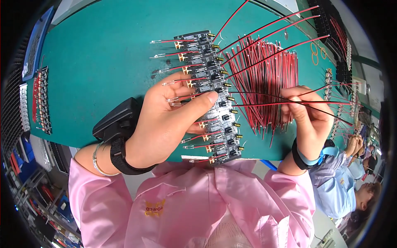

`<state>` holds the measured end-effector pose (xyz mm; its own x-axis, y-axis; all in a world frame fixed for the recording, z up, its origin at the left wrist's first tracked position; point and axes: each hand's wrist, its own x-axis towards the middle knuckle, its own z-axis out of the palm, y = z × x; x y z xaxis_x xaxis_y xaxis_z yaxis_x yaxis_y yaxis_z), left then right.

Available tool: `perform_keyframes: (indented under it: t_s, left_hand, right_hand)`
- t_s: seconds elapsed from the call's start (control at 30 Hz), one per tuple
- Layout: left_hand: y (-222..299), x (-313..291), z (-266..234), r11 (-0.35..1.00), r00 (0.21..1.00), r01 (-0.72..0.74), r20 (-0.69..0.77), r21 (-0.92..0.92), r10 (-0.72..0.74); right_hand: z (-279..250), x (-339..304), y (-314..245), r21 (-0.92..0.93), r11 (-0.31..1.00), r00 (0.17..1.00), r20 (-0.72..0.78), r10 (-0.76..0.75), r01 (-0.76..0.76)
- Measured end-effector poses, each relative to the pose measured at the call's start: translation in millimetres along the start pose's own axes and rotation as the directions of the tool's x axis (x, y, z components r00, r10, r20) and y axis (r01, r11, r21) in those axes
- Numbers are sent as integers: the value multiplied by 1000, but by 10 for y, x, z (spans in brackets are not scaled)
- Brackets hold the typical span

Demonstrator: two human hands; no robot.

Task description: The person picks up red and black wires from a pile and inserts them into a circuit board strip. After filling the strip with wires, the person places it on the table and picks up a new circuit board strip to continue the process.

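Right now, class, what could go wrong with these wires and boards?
Several red-and-black wires jutting from the circuit-board strip cross over the wire pile, so they might snag. The left hand grips the strip while the right hand holds wire running from it; a tug could perhaps strain a connection.

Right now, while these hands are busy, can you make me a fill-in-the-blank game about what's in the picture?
1. The tabletop's colour is ____.
2. In the picture, the row of circuit boards lies to the ____ of the wire pile.
3. The strands in that pile are red and ____.
4. While the left hand holds the row, the right hand pinches thin ____.

Missing words: green; left; black; wire.
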<state>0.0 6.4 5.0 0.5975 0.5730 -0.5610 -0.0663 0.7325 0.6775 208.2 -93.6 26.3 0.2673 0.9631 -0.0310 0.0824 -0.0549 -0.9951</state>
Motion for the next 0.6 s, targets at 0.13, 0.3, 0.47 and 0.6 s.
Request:
perform_keyframes:
  t_s: [0.13,0.3,0.47,0.6]
  left_hand:
    - [-8,3,-5,1000,1000,4,-3,11,-4]
    - [-10,8,5,1000,1000,0,-3,11,0]
    - [-34,16,-19,1000,1000,-26,18,5,25]
    - [-25,10,-18,999,999,-32,25,39,31]
  right_hand:
    - [150,43,50,-233,968,993,-54,-106,91]
    - [123,73,84,-550,809,979,125,-163,205]
    - [96,87,48,-527,847,995,100,-11,63]
    - [64,51,36,-560,828,1000,-7,28,-27]
